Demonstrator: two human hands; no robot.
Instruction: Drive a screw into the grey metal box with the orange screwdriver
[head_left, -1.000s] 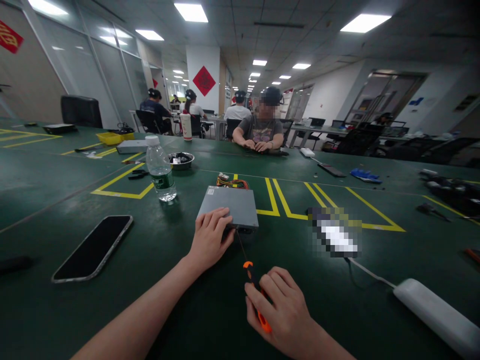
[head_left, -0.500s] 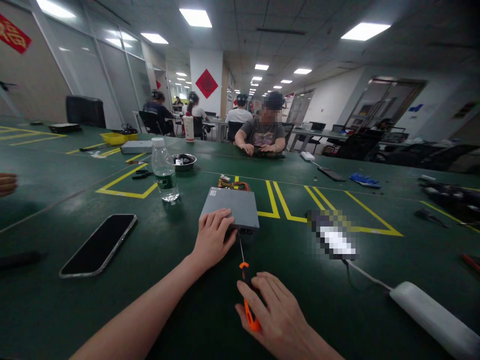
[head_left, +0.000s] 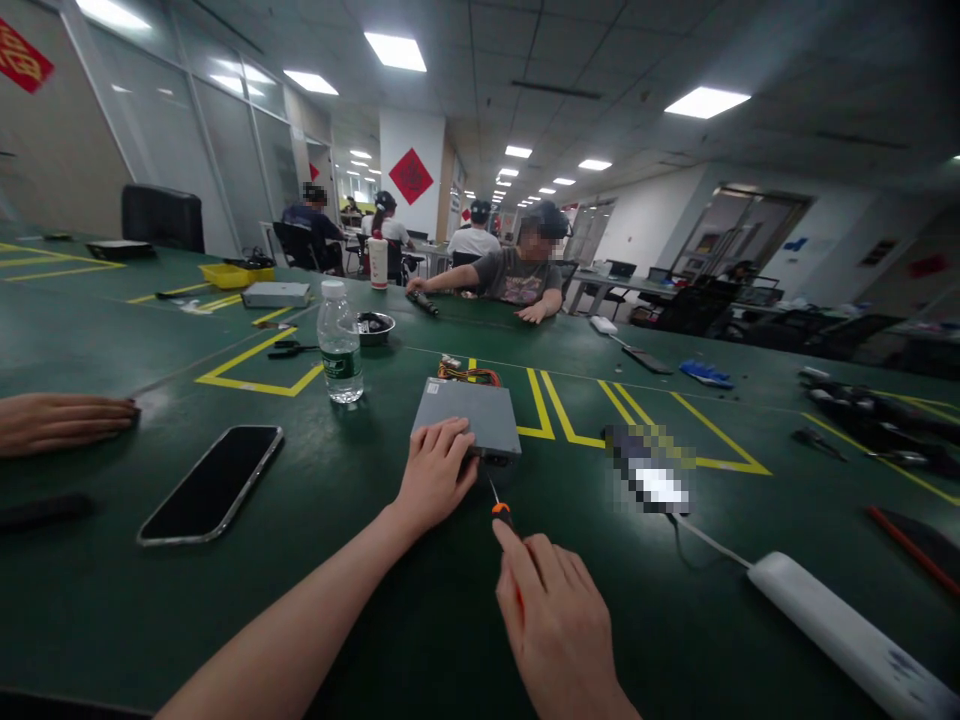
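Note:
A flat grey metal box [head_left: 472, 412] lies on the green table [head_left: 112, 340] with coloured wires at its far end. My left hand [head_left: 435, 470] rests on the box's near left corner, fingers curled over its edge. My right hand [head_left: 555, 625] is closed around an orange-handled screwdriver [head_left: 501, 515]. The thin shaft of the screwdriver points at the box's near face, its tip at or just short of it.
A black phone [head_left: 214, 482] lies to the left, a water bottle [head_left: 340, 342] behind it. A white power strip [head_left: 840, 625] with cable sits at the right. Another person's hand [head_left: 64, 422] rests at the left edge. A seated person works across the table.
My right hand has slid up the screwdriver and covers most of the handle, and the tip has come closer to the box. Another person's hand has come in at the left. The person opposite has stretched one arm out.

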